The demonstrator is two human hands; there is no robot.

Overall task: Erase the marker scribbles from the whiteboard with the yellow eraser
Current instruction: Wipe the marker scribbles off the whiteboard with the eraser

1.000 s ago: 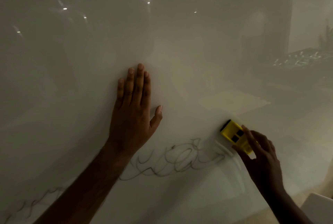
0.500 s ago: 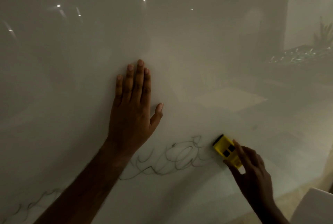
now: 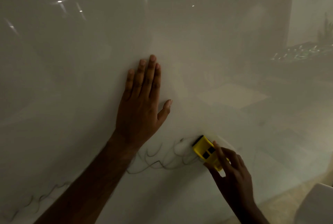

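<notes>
Yellow eraser [image 3: 207,152] is gripped by right hand [image 3: 232,175], fingers curled over its lower end, thumb underneath; eraser is pressed on whiteboard [image 3: 216,61]. Marker scribbles [image 3: 162,158] are seen just left of the eraser, touching its left edge, with more scribble far left and lower, past the forearm. Left hand [image 3: 140,108] is laid flat on the board up-left of the eraser, fingers straight and together, thumb spread, nothing held. White object [image 3: 317,205] is seen down-right of the eraser, cut off by the frame
</notes>
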